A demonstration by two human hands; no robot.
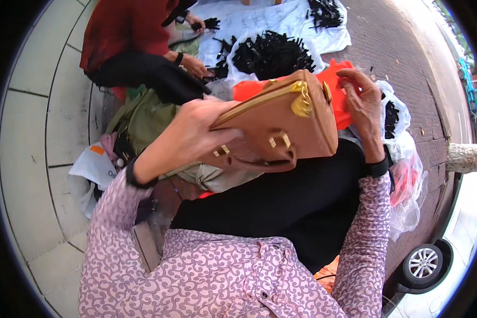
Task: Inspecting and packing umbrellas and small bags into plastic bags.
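A tan-brown handbag (259, 132) is held tilted above my lap, with a gold zip, gold handle fittings and a short handle on the side toward me. Wrapped yellow material (302, 100) covers a fitting at its upper right. My left hand (199, 124) grips the handbag's left end, slightly blurred. Behind the handbag spreads an orange-red plastic bag (342, 108), partly hidden by it. At the handbag's right end, my right hand (363, 100) has its fingers curled in, pinching the edge of the orange-red plastic.
Ahead, a heap of black strips (273, 53) lies in a clear bag on a pale sheet (212, 45). A person in a red top (124, 37) handles black strips at the upper left. Plastic bags (405, 169) lie right; a tree trunk (464, 158) and car wheel (423, 263) stand beyond.
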